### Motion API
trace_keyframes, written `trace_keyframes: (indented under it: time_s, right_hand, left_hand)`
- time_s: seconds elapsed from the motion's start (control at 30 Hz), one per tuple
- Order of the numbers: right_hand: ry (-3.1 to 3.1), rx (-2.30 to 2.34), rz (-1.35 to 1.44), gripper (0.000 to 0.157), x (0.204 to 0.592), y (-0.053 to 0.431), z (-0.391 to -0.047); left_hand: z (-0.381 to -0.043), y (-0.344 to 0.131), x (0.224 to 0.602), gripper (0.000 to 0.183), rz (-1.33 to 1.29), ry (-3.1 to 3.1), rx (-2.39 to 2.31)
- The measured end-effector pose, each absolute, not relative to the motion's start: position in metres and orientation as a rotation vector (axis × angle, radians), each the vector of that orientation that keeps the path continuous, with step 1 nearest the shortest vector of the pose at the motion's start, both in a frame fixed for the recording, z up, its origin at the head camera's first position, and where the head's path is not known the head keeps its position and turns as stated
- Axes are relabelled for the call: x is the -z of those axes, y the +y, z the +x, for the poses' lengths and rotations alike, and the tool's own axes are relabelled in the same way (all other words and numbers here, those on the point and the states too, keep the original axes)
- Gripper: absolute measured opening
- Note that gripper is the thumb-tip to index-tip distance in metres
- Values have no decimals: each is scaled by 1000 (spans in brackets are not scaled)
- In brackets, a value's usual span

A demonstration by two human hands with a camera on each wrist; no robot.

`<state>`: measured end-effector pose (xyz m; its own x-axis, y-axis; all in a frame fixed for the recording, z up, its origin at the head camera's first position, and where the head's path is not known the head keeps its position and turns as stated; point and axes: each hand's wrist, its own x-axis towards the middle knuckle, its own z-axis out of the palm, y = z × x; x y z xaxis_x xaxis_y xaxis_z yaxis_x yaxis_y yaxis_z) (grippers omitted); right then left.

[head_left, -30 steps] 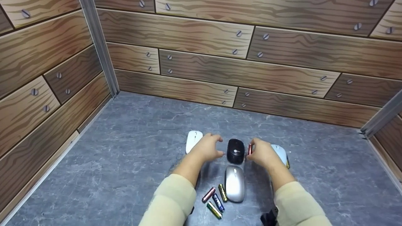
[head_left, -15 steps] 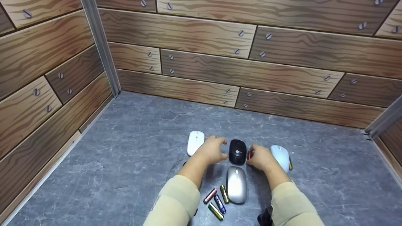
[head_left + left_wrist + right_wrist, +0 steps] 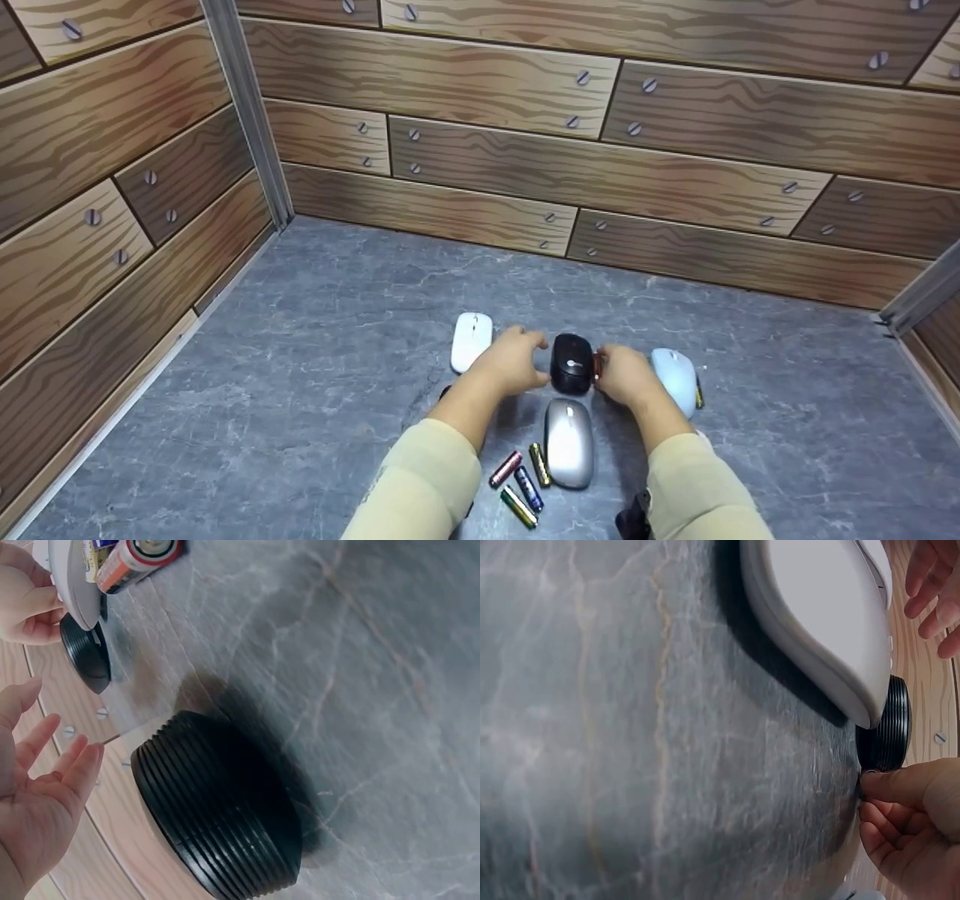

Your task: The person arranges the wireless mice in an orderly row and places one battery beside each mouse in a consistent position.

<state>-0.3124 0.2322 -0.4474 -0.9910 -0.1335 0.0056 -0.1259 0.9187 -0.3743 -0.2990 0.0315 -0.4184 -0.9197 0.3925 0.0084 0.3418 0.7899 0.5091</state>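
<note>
At the middle of the table in the head view, a black computer mouse [image 3: 571,364] lies between my two hands. My right hand [image 3: 628,375] pinches a red battery [image 3: 598,365] right at the mouse's right side; in the right wrist view, thumb and fingers [image 3: 900,791] come together low by the ribbed black mouse [image 3: 889,727]. On the other side, my left hand [image 3: 512,361] holds nothing, its fingers spread and slightly bent near the mouse's left edge. The left wrist view shows that hand [image 3: 41,795] with separated fingers. Below lies a silver mouse [image 3: 569,442].
Several loose batteries [image 3: 528,487] lie left of the silver mouse. A white mouse [image 3: 472,342] is beyond my left wrist, and a light blue mouse [image 3: 675,381] with a battery [image 3: 699,391] beside it is at right. Another ribbed black mouse [image 3: 221,806] sits near my left forearm. Wood-patterned walls [image 3: 480,150] enclose the table.
My right hand has come left and lower with the red battery, closer against the black mouse's side, uncovering more of the light blue mouse. The left hand keeps its pose. The view has shifted slightly.
</note>
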Motion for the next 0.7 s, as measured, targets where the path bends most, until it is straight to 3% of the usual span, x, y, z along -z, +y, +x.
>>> trace_keyframes:
  time_s: [0.23, 0.7]
  right_hand:
    - [3057, 636, -212, 27, 447, 231, -312]
    - [3076, 610, -230, 36, 446, 233, -309]
  left_hand:
    - [-298, 32, 418, 48, 575, 2870, -786]
    - [-297, 28, 418, 50, 576, 2844, -806]
